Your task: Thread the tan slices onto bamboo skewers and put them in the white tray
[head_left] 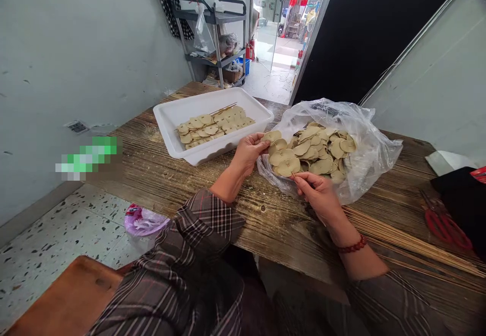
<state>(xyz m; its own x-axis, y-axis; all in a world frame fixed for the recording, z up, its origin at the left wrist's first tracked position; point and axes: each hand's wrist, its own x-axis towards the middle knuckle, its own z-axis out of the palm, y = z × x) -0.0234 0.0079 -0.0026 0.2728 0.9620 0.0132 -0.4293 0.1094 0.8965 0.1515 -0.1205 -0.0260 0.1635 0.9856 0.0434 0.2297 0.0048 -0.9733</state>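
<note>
Pinching one end of a row of round pale slices (pixel 287 167), the fingers of the left hand (pixel 248 153) seem to steady it while those of the right hand (pixel 318 194) grip what looks like a thin stick (pixel 293 175) at the other. The row is by the plastic bag (pixel 374 149), spread open on the surface (pixel 273 224), probably for easy reach. The stick's path among the slices is hidden.

Thin, round beige discs (pixel 278 156) overlap along a slanting skewer (pixel 293 175).
</note>
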